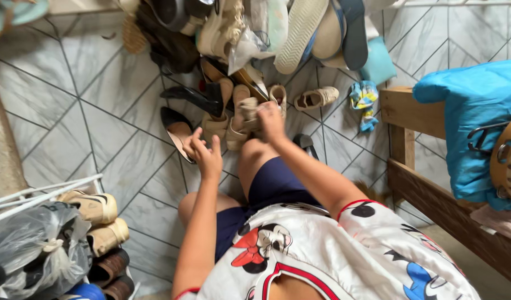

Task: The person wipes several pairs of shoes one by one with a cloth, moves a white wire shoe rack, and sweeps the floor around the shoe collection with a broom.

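My right hand [271, 121] rests on a sandal [245, 114] ahead of my knees, my left hand [206, 154] beside it, near a flat shoe [176, 132] on the floor [72, 94]. A shoe pile [238, 33] lies beyond. A rack of shoes [94, 222] stands left, a wooden bench [427, 189] right.

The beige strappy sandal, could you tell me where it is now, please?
In the head view, the beige strappy sandal is in the right hand, centre frame, above the tan heeled shoes on the grey tiled floor.

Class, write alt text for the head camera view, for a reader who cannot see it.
A seated person's right hand grips a beige sandal above a pile of shoes on a grey tiled floor. The left hand hovers open beside it.
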